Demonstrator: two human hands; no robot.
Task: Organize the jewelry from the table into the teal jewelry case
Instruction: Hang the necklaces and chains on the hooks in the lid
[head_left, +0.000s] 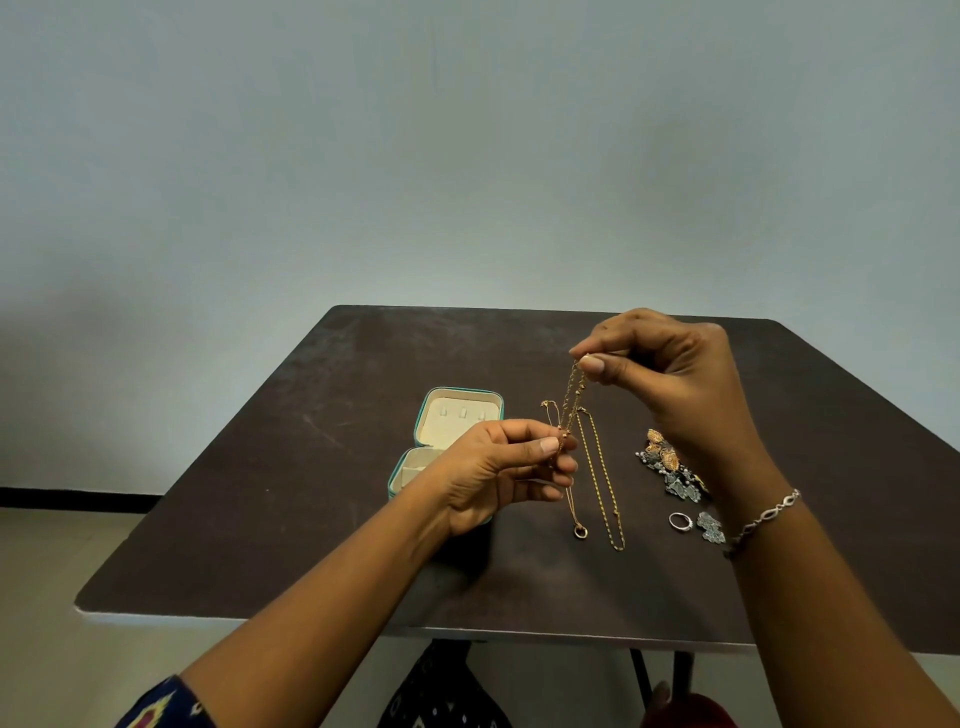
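Observation:
A thin gold chain (571, 400) is stretched above the table between both hands. My right hand (670, 374) pinches its upper end and my left hand (504, 467) pinches it lower down. The teal jewelry case (457, 415) lies open behind my left hand, cream lining showing, its lower tray partly hidden by that hand. On the table lie a gold necklace with a ring pendant (580, 531) and a longer gold chain (602, 488). To their right sit gold and silver earrings (670, 467), a silver ring (680, 521) and another silver earring (710, 527).
The dark brown table (311, 493) has its front edge close to me and a pale wall behind. A silver bracelet (769, 514) is on my right wrist. Table legs and patterned fabric show below the front edge.

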